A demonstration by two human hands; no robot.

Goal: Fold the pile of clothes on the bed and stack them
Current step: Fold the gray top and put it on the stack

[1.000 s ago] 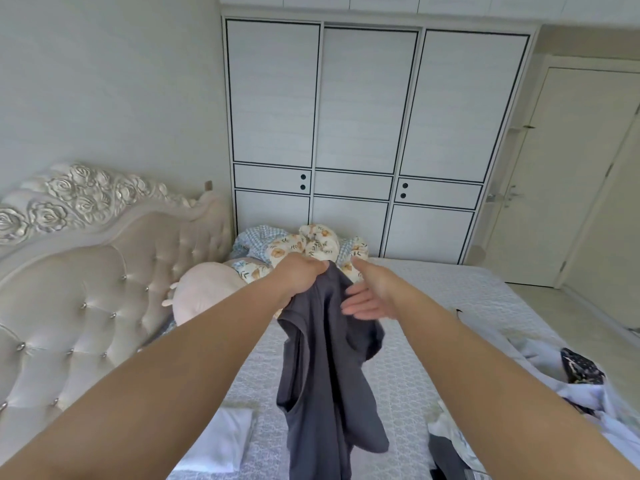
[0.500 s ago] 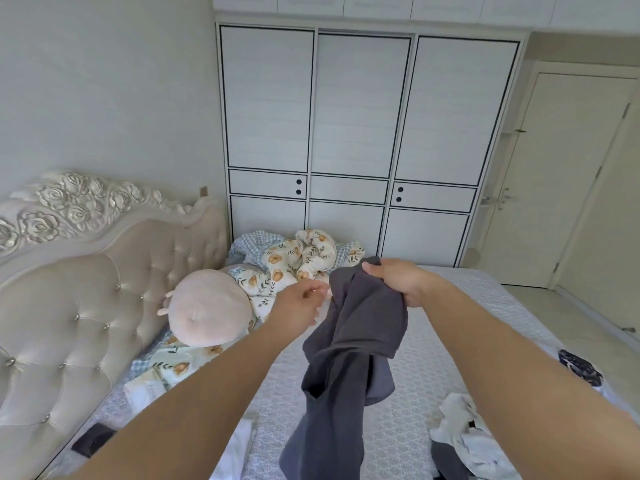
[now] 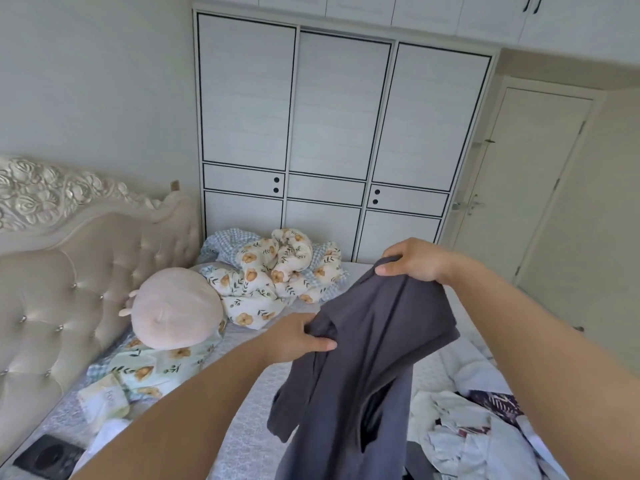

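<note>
Hanging in the air above the bed [image 3: 249, 403], a dark grey garment [image 3: 367, 368] is held up by both hands, its lower part drooping toward the near edge of the view. The right hand [image 3: 414, 259] grips the garment's top edge at the far right, fingers [image 3: 391, 252] curled over the cloth and the thumb pressed against its near side. The left hand [image 3: 294, 337] holds a bunched fold lower and to the left, thumb on the near side of the cloth and the other fingers tucked behind it, so the fabric is pinched between them. On the near right of the bed lies a heap of unfolded clothes [image 3: 467, 431], mostly white and pale with a dark patterned piece among them. At the far end of the bed a floral quilt [image 3: 277, 275] is crumpled, with a round pink plush pillow [image 3: 176, 308] to its left, just beside the tufted headboard [image 3: 65, 271]. A dark flat object [image 3: 48, 457] lies at the near left corner. Behind the bed stands a white wardrobe [image 3: 339, 133], and a door [image 3: 526, 188] is to its right.
</note>
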